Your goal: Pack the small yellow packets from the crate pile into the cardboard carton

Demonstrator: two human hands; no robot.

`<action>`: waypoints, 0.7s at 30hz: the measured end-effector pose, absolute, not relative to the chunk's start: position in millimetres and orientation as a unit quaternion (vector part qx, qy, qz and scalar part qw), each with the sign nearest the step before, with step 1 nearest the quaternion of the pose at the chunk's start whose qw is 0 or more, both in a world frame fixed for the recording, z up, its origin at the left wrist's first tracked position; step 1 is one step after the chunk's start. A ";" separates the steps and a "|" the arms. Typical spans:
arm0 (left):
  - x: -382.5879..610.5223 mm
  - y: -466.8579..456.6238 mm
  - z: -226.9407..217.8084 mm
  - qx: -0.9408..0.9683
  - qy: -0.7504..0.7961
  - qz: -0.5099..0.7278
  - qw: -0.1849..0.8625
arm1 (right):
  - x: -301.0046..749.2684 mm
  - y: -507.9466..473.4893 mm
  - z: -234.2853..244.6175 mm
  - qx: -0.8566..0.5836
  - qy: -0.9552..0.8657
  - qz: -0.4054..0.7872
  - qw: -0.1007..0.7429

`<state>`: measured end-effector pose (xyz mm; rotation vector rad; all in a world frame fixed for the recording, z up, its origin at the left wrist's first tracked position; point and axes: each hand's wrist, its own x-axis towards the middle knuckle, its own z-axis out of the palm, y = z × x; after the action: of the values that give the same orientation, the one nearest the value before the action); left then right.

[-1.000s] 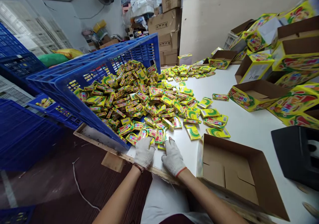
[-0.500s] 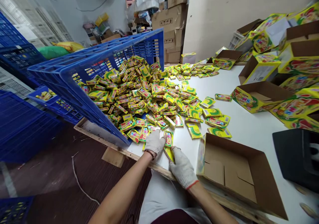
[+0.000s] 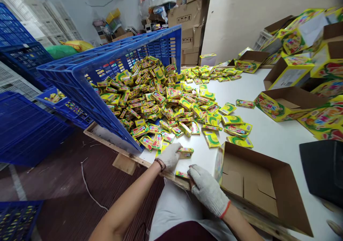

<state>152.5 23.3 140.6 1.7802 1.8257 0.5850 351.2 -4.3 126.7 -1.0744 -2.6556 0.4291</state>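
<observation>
My left hand (image 3: pixel 169 156), in a white knit glove and with a beaded bracelet at the wrist, is closed on a small yellow printed box (image 3: pixel 187 153) just above the white tabletop. Closer to the wooden table edge, my gloved right hand (image 3: pixel 207 188) grips another small yellow box (image 3: pixel 181 174) by its right end. Both boxes show a narrow side. A large heap of similar boxes (image 3: pixel 144 101) spills from a tipped blue crate (image 3: pixel 107 57) onto the table. To the right of my right hand lies an open cardboard carton (image 3: pixel 248 183), its brown inside showing.
Several yellow display cartons (image 3: pixel 289 103) are piled along the right side. A black object (image 3: pixel 321 166) stands at the right edge. Blue crates (image 3: pixel 29 126) are stacked on the left, and brown shipping boxes (image 3: pixel 187 23) stand behind the table.
My hands have moved apart, the right one toward the lower right. The boxes in them now show their narrow sides. The whole view has shifted slightly.
</observation>
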 end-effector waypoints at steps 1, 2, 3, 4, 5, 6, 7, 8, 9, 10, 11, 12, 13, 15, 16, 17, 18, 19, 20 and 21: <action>152.8 15.6 138.2 0.676 0.653 0.208 0.270 | 352.2 -3.9 125.2 -0.362 -0.912 0.113 0.154; 153.7 8.0 136.4 0.692 0.636 0.201 0.275 | 351.7 -2.6 123.8 -0.358 -0.913 0.084 0.178; 154.6 1.2 135.4 0.702 0.627 0.198 0.274 | 350.0 -0.7 122.6 -0.354 -0.914 0.069 0.188; 154.7 -4.5 135.4 0.703 0.630 0.200 0.262 | 347.5 1.7 121.9 -0.351 -0.916 0.070 0.183; 153.2 -8.6 136.3 0.695 0.645 0.205 0.240 | 344.2 4.2 121.6 -0.349 -0.918 0.086 0.166; 149.8 -11.0 137.9 0.677 0.673 0.212 0.209 | 340.6 6.7 122.0 -0.352 -0.919 0.110 0.142; 144.2 -11.7 139.8 0.648 0.710 0.218 0.170 | 337.0 9.0 122.9 -0.360 -0.916 0.136 0.115; 136.8 -11.0 141.7 0.612 0.749 0.219 0.127 | 333.5 11.1 124.3 -0.373 -0.910 0.157 0.091; 128.0 -9.3 143.2 0.574 0.785 0.214 0.087 | 330.4 13.0 126.2 -0.388 -0.903 0.172 0.068; 118.7 -7.0 144.2 0.542 0.813 0.205 0.054 | 328.0 14.5 128.2 -0.403 -0.896 0.180 0.047; 109.8 -4.7 144.4 0.519 0.832 0.193 0.031 | 326.4 15.6 130.2 -0.415 -0.891 0.185 0.025; 102.1 -2.9 143.9 0.508 0.841 0.184 0.017 | 325.8 16.3 131.9 -0.424 -0.886 0.190 0.006; 96.4 -1.9 142.6 0.506 0.844 0.179 0.010 | 326.3 16.5 133.0 -0.426 -0.883 0.196 -0.007; 92.8 -2.8 137.5 0.528 0.829 0.186 -0.003 | 330.4 16.2 133.2 -0.405 -0.889 0.211 0.009; 95.2 -4.7 133.6 0.552 0.811 0.196 -0.011 | 333.6 15.9 132.6 -0.387 -0.896 0.212 0.037; 100.1 -7.2 128.8 0.581 0.787 0.206 -0.018 | 337.0 15.8 131.9 -0.367 -0.904 0.206 0.073; 106.9 -10.2 123.0 0.614 0.760 0.213 -0.020 | 340.3 16.1 131.6 -0.350 -0.910 0.192 0.108; 114.8 -13.3 116.5 0.657 0.721 0.219 -0.019 | 343.0 17.0 132.3 -0.337 -0.915 0.177 0.138; 122.9 -16.4 109.5 0.708 0.668 0.228 -0.016 | 345.0 18.4 134.1 -0.323 -0.919 0.167 0.154; 130.4 -19.4 102.6 0.758 0.606 0.242 -0.015 | 345.9 20.1 137.1 -0.309 -0.922 0.171 0.157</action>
<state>130.4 -19.4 102.6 2.4041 1.9206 0.7677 345.9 20.1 137.1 -0.8850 -2.6398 0.4885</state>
